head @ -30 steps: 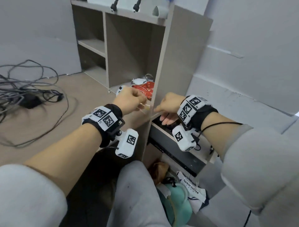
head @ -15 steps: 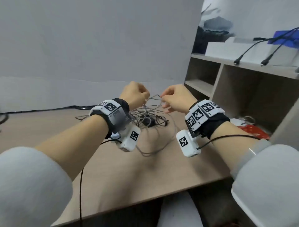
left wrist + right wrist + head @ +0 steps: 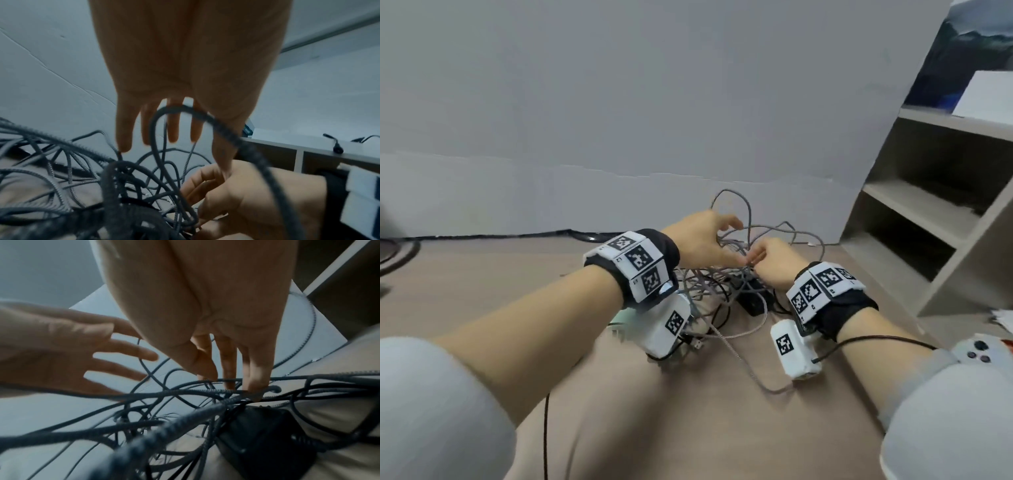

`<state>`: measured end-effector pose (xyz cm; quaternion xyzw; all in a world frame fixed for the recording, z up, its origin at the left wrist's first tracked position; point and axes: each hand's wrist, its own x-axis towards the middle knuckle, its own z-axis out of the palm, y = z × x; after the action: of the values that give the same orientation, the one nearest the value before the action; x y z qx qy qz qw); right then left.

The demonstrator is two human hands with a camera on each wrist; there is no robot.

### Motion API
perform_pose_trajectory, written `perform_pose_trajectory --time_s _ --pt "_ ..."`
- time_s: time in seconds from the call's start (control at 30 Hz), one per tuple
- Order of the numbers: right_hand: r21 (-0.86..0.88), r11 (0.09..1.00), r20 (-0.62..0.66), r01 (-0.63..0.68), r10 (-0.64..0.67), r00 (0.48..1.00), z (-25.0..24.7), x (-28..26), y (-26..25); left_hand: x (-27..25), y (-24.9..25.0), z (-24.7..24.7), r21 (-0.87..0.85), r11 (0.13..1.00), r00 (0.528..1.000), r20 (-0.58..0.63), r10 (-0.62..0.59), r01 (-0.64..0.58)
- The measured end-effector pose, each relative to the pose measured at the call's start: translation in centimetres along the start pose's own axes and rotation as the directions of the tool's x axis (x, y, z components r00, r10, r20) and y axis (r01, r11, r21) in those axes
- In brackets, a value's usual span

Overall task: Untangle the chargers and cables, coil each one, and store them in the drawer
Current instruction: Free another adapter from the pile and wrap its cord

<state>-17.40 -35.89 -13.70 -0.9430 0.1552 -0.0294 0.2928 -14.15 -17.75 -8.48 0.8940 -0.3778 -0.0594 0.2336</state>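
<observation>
**Cable tangle: hand positions before strand separation**

The tangle of cables point(image 3: 726, 277) lies in one heap on the desk point(image 3: 688, 428), directly under and ahead of both hands. A black charger brick point(image 3: 751, 298) sits inside the heap, below and just short of the right hand's fingertips. Loops rise out of the heap beyond the fingers of both hands; loose ends trail back toward the wrists.

The right hand point(image 3: 774, 262) points its fingers down into the top of the heap. In the right wrist view its fingertips point(image 3: 257, 382) touch a braided strand just above the brick. Whether thumb and fingers are closed on that strand cannot be told; the contact point is hidden among crossing strands.

The left hand point(image 3: 705, 240) hovers over the heap with fingers spread and nearly straight, holding nothing. One braided loop point(image 3: 185, 110) arches in front of its fingers in the left wrist view.

Governing relation: the contacted strand lies roughly crosswise, running left to right under both hands. The right hand is on it; the left hand is just beside it and above. The next move probably needs the left hand to come down onto the same strand and draw it sideways out of the heap.

A shelf unit point(image 3: 928, 212) stands to the right of the right hand. No drawer is in view.
</observation>
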Motion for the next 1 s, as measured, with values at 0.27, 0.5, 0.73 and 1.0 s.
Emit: perform_pose_trajectory --time_s 0.27,0.5,0.73,1.0 --pt "-0.100 0.993 0.268 0.057 -0.028 0.963 -0.9 1.8 0.1 2.4 -0.7 1.1 0.324 0.946 0.923 0.370 -0.106 -0.022" --pt "-0.265 0.959 0.279 0.098 -0.021 0.960 0.3 1.9 -0.2 3.2 -1.5 1.6 0.353 0.935 0.877 0.462 -0.135 -0.042" --pt "-0.316 0.946 0.282 0.070 0.024 0.959 0.5 1.9 -1.1 3.5 -2.7 3.1 0.450 0.885 0.914 0.396 -0.082 -0.115" --pt "0.164 0.986 0.058 0.007 -0.017 0.998 -1.0 1.6 0.6 3.6 -3.6 3.0 0.324 0.938 0.968 0.248 0.036 -0.118"
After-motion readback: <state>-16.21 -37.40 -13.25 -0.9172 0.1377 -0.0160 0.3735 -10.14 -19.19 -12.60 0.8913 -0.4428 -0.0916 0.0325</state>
